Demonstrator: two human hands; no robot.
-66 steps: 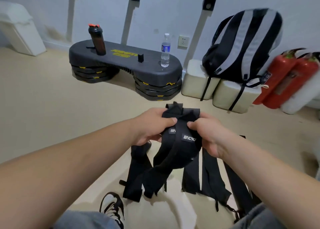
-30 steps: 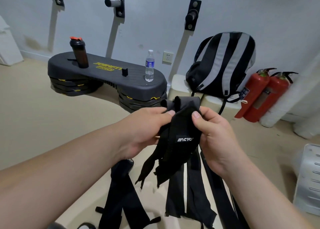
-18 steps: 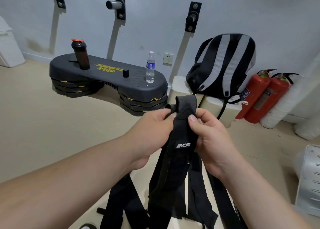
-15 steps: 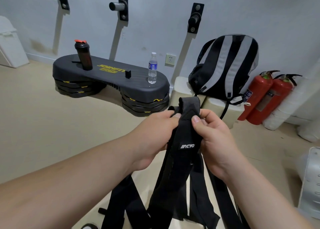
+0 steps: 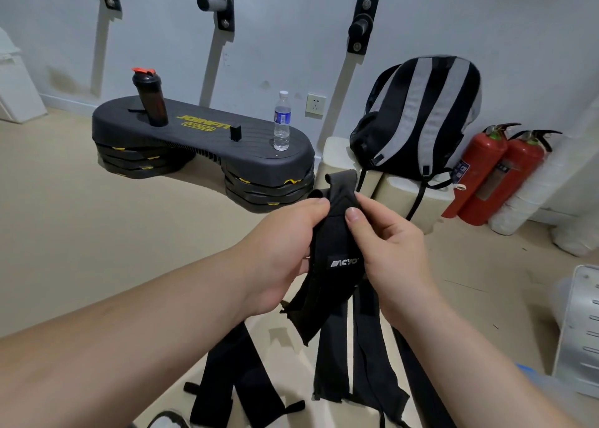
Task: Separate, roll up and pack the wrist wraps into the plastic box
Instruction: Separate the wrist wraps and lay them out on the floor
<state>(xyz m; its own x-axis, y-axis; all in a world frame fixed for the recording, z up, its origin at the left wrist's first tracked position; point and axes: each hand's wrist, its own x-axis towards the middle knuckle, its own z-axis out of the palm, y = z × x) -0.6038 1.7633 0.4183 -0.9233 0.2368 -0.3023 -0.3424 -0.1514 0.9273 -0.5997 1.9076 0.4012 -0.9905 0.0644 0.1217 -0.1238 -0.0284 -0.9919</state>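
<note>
Pinching the upper end of the black wrist wraps (image 5: 337, 236), your left hand (image 5: 278, 256) and right hand (image 5: 389, 252) hold the bundle in mid-air, its tails hanging toward the floor (image 5: 97, 233).

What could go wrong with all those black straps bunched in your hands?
1. The left hand and right hand pinch one bunch of wraps near its top, while several tails hang together below. Pulling one free could knot or drag the rest.
2. The hold is mostly fingertips, so a wrap might slip out and fall.
3. More straps sit low beside the shoe and could get stepped on.
</note>
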